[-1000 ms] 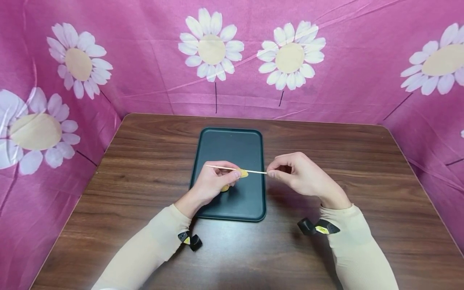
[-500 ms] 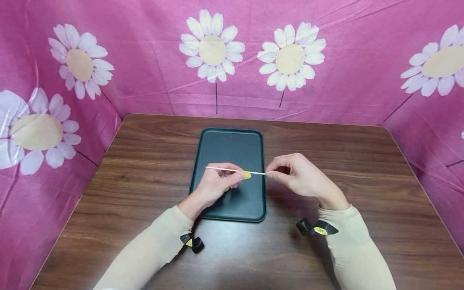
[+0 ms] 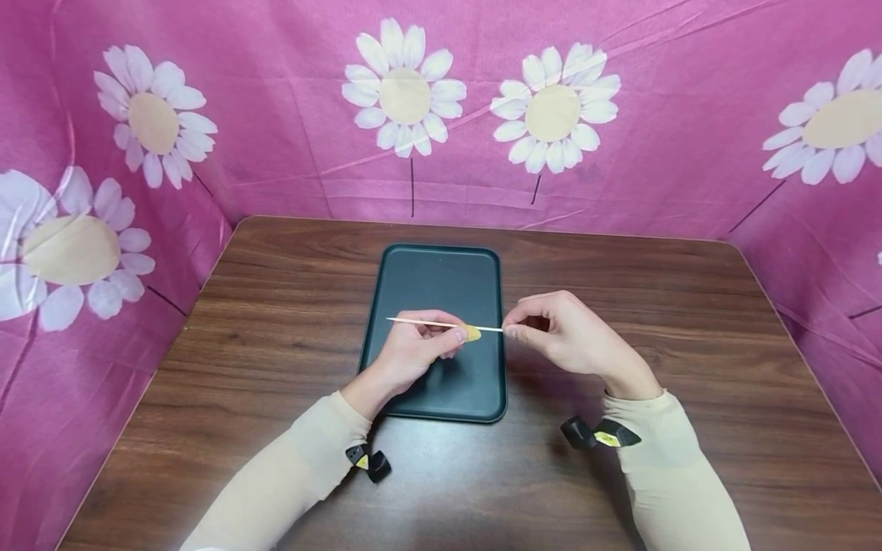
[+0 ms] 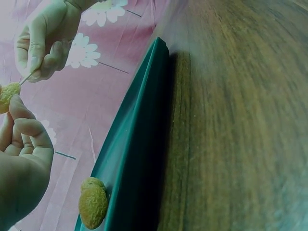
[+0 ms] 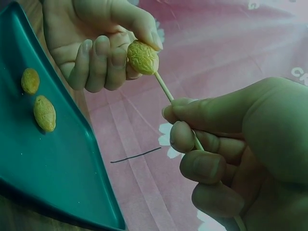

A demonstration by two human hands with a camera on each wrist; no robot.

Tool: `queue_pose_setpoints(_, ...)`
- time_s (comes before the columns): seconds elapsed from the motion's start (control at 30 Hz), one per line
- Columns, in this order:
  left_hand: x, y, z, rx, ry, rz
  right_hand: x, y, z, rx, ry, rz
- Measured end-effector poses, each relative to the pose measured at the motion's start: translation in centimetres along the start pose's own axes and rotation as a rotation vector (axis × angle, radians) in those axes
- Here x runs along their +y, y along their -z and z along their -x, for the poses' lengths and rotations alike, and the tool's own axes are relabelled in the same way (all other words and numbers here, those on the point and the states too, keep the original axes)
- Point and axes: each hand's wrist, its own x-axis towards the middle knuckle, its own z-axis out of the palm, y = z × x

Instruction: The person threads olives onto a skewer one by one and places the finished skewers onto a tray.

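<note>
Where the head view looks down on the wooden table (image 3: 620, 474), a dark tray (image 3: 441, 283) lies at its centre with both hands held just above its near half. The left hand (image 3: 413, 353) has its fingers curled and pinches a small yellow nut (image 3: 472, 333) at the thumb tip. A thin wooden skewer (image 3: 427, 324) runs level across the tray, passing through the nut. The right hand (image 3: 568, 333) pinches the skewer's right end between thumb and forefinger. A pink daisy-print cloth (image 3: 276, 115) walls the table on three sides.

In the left wrist view, the left hand (image 4: 21, 159) appears at the left edge with its fingers curled, the nut (image 4: 8, 95) at its thumb tip. The right hand (image 4: 45, 38) grips the skewer (image 4: 26, 78) above. One loose nut (image 4: 93, 208) lies in the tray (image 4: 139, 144) by its rim.

In the right wrist view, the right hand (image 5: 240, 154) closes thumb and fingers round the skewer (image 5: 175, 108). The skewer's tip is sunk in the nut (image 5: 142, 57), which the left hand (image 5: 96, 43) pinches. Two loose nuts (image 5: 38, 101) rest apart on the tray (image 5: 62, 178) floor.
</note>
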Motion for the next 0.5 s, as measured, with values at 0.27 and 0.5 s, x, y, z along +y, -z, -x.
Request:
queue_pose_setpoints(0.27, 0.2, 0.8, 0.2, 0.021, 0.046, -0.001, 0.3, -0.4, -0.5, 0.006, -0.002, 0.016)
queue_pose_setpoints(0.5, 0.5, 1.1, -0.1, 0.033, 0.035, 0.04, 0.8, 0.1, 0.1, 0.073, 0.026, 0.076)
